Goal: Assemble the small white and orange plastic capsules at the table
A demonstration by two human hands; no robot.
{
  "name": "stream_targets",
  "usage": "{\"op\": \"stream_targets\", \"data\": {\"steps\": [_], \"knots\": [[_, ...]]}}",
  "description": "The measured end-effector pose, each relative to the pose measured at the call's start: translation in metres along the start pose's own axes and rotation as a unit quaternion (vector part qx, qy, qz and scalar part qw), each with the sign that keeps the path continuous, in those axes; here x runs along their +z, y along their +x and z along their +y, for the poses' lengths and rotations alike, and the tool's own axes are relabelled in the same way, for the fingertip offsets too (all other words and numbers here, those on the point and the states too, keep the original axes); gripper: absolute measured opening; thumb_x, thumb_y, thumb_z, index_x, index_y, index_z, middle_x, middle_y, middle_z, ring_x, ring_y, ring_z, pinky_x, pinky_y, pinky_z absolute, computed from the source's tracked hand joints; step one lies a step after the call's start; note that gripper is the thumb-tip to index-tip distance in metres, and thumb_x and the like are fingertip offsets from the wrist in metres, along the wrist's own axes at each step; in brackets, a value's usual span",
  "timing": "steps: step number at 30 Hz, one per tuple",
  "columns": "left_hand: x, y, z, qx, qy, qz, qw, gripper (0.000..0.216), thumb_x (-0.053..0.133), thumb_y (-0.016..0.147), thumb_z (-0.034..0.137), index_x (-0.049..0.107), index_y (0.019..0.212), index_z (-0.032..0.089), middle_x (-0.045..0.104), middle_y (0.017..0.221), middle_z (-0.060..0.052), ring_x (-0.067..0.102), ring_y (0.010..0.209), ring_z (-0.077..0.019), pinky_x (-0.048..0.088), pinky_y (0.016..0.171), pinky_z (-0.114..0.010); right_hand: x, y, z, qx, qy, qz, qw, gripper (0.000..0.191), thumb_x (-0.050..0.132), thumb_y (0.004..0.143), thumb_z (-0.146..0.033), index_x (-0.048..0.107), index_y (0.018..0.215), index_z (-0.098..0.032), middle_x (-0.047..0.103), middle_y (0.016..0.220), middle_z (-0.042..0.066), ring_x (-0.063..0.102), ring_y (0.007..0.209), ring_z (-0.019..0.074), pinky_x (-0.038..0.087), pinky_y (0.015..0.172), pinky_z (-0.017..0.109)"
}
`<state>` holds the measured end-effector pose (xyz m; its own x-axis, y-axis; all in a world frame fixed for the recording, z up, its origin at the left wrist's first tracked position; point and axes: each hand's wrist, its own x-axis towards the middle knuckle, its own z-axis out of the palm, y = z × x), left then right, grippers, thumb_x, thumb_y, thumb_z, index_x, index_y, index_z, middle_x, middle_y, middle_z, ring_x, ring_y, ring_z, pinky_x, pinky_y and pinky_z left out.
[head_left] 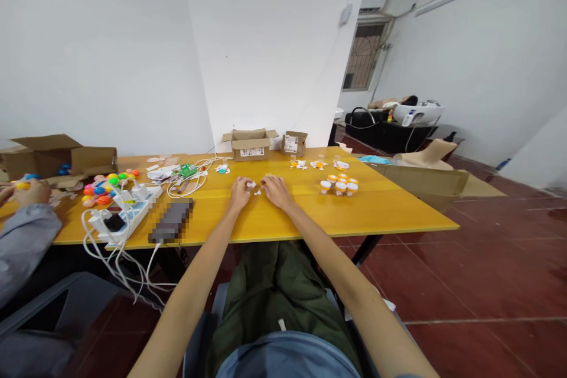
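While both arms stretch over the yellow table (pixel 390 212), the left hand (pixel 240 193) and right hand (pixel 275 188) lie side by side, fingers curled around small white pieces (pixel 256 189) between them; how firm the grip is cannot be told. Orange-and-white toys (pixel 339 183): cluster just right of the hands. Open carton (pixel 250 144): far edge. Power strip (pixel 128 212) with white cables, coloured balls (pixel 103 189): left. Another person's hand (pixel 32 192): far left, closed on a yellow ball.
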<state>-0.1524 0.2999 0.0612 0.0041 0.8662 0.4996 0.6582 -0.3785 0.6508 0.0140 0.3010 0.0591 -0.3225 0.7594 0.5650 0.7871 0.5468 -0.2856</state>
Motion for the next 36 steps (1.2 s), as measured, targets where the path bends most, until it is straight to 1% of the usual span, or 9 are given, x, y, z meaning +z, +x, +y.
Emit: {"op": "stream_targets", "data": {"steps": [3, 7, 9, 14, 17, 23, 29, 36], "knots": [[0.0, 0.001, -0.004, -0.027, 0.008, 0.017, 0.999, 0.015, 0.067, 0.079, 0.012, 0.072, 0.088, 0.022, 0.069, 0.098, -0.005, 0.066, 0.094, -0.0205, 0.052, 0.091, -0.036, -0.002, -0.002, 0.0, 0.008, 0.004, 0.0, 1.0, 0.019, 0.055, 0.092, -0.012, 0.068, 0.094, -0.025, 0.071, 0.104, 0.008, 0.06, 0.105, 0.0242, 0.043, 0.086, 0.035], [0.0, 0.001, -0.007, -0.047, 0.043, 0.009, 0.998, 0.013, 0.069, 0.079, 0.014, 0.074, 0.087, 0.022, 0.072, 0.094, -0.005, 0.066, 0.094, -0.021, 0.051, 0.089, -0.035, -0.006, -0.003, -0.003, 0.022, -0.007, -0.023, 0.999, 0.021, 0.054, 0.093, -0.012, 0.07, 0.092, -0.025, 0.072, 0.105, 0.008, 0.06, 0.104, 0.0241, 0.043, 0.087, 0.036], [0.0, 0.0, -0.005, -0.055, 0.065, 0.004, 0.996, 0.013, 0.068, 0.079, 0.015, 0.075, 0.088, 0.022, 0.074, 0.094, -0.005, 0.066, 0.096, -0.0219, 0.051, 0.089, -0.035, -0.008, -0.004, -0.005, 0.028, -0.018, -0.036, 0.999, 0.022, 0.053, 0.094, -0.012, 0.071, 0.094, -0.024, 0.071, 0.108, 0.009, 0.06, 0.105, 0.0236, 0.043, 0.088, 0.036], [-0.002, -0.001, 0.005, -0.083, 0.125, -0.004, 0.989, 0.019, 0.066, 0.082, 0.016, 0.078, 0.097, 0.021, 0.076, 0.103, -0.009, 0.067, 0.105, -0.0241, 0.049, 0.093, -0.033, -0.01, -0.005, -0.008, 0.035, -0.048, -0.06, 0.996, 0.022, 0.051, 0.096, -0.017, 0.072, 0.102, -0.023, 0.07, 0.114, 0.01, 0.059, 0.108, 0.0226, 0.043, 0.093, 0.036], [-0.003, -0.002, 0.009, -0.085, 0.143, -0.011, 0.986, 0.021, 0.065, 0.083, 0.017, 0.079, 0.099, 0.021, 0.077, 0.106, -0.009, 0.067, 0.106, -0.0245, 0.048, 0.094, -0.032, -0.01, -0.006, -0.007, 0.031, -0.053, -0.068, 0.996, 0.024, 0.05, 0.097, -0.018, 0.073, 0.104, -0.023, 0.07, 0.114, 0.01, 0.06, 0.107, 0.0219, 0.044, 0.093, 0.034], [-0.005, -0.002, 0.013, -0.082, 0.145, -0.019, 0.986, 0.02, 0.065, 0.083, 0.016, 0.08, 0.095, 0.02, 0.078, 0.106, -0.008, 0.069, 0.104, -0.0239, 0.049, 0.093, -0.031, -0.008, -0.005, -0.004, 0.023, -0.046, -0.074, 0.996, 0.026, 0.051, 0.096, -0.014, 0.074, 0.104, -0.024, 0.071, 0.111, 0.008, 0.062, 0.105, 0.0203, 0.046, 0.094, 0.031], [-0.008, -0.003, 0.018, -0.09, 0.129, -0.013, 0.987, 0.014, 0.069, 0.08, 0.018, 0.079, 0.09, 0.019, 0.078, 0.1, -0.01, 0.07, 0.099, -0.024, 0.051, 0.089, -0.032, -0.009, -0.004, -0.005, 0.027, -0.048, -0.081, 0.995, 0.029, 0.05, 0.095, -0.013, 0.074, 0.108, -0.022, 0.072, 0.114, 0.011, 0.064, 0.107, 0.0218, 0.047, 0.095, 0.032], [-0.003, 0.0, 0.01, -0.102, 0.112, -0.003, 0.988, 0.013, 0.071, 0.079, 0.019, 0.079, 0.09, 0.02, 0.078, 0.097, -0.01, 0.071, 0.098, -0.0235, 0.051, 0.089, -0.032, -0.011, -0.005, -0.007, 0.025, -0.062, -0.08, 0.994, 0.032, 0.046, 0.097, -0.013, 0.075, 0.105, -0.024, 0.071, 0.114, 0.01, 0.064, 0.104, 0.0217, 0.048, 0.093, 0.032]]}}
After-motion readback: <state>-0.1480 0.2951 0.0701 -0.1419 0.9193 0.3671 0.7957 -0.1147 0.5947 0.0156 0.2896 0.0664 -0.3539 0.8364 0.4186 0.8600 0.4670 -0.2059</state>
